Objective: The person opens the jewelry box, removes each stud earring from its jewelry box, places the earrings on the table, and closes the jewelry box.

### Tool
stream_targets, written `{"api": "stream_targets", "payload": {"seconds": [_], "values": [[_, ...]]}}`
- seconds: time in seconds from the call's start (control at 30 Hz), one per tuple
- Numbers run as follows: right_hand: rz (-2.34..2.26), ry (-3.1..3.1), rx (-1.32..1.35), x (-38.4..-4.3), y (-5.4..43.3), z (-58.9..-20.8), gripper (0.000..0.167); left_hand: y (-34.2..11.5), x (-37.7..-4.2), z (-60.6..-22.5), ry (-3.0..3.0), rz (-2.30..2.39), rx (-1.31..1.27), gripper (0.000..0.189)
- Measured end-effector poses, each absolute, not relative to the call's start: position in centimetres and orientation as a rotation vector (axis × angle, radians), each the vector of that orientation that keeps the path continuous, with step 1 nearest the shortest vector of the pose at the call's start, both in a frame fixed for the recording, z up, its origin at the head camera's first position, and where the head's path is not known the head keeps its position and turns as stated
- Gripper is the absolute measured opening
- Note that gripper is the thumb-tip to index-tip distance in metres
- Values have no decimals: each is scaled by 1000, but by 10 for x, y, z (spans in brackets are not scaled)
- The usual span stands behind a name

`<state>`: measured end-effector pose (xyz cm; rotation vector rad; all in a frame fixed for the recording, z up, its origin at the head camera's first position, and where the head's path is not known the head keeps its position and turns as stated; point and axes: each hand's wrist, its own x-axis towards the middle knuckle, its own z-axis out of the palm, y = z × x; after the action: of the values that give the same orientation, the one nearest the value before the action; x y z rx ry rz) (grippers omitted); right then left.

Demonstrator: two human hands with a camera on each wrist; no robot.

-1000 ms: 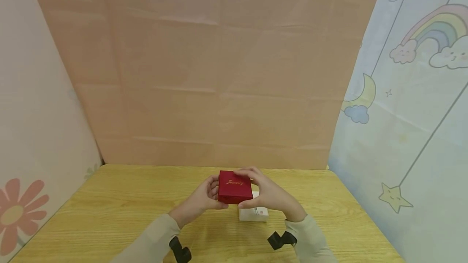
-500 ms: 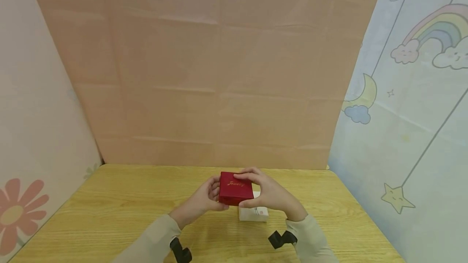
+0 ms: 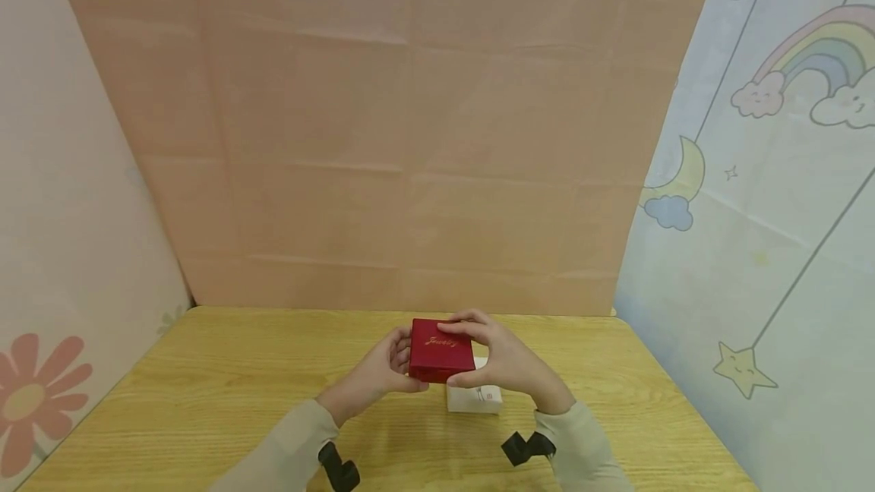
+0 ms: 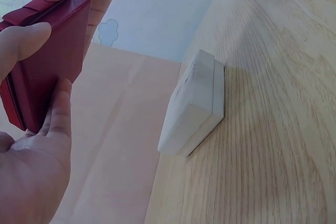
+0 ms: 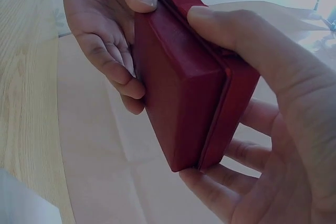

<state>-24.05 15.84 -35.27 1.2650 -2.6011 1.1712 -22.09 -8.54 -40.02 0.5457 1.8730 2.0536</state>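
Note:
A dark red jewelry box (image 3: pixel 440 351) with gold "Jewelry" lettering is held up above the table by both hands. My left hand (image 3: pixel 374 370) grips its left side, thumb at the front and fingers underneath. On the other side, my right hand (image 3: pixel 507 359) holds the lid, with fingers over the top and the thumb at the front edge. In the right wrist view, a seam separates the lid from the base of the jewelry box (image 5: pixel 176 77), and a red tab sits at the front. The box's inside is hidden.
A white box (image 3: pixel 473 401) with small printed marks lies on the wooden table (image 3: pixel 260 378), partly covered by the red box in the head view. A peach-coloured backdrop (image 3: pixel 410 135) hangs behind the table, and patterned sheets flank both sides.
The jewelry box has shifted very slightly to the right, both hands keeping hold of it. The white box stays in place.

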Motion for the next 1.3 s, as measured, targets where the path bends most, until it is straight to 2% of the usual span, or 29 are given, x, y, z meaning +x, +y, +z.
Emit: {"api": "stream_targets", "payload": {"seconds": [0.8, 1.3], "values": [[1350, -2557, 1335, -240, 159, -351, 68, -86, -221, -401, 1852, 2046, 578, 83], [1463, -2544, 1329, -244, 158, -348, 63, -90, -222, -401, 1823, 2052, 655, 81]]}}
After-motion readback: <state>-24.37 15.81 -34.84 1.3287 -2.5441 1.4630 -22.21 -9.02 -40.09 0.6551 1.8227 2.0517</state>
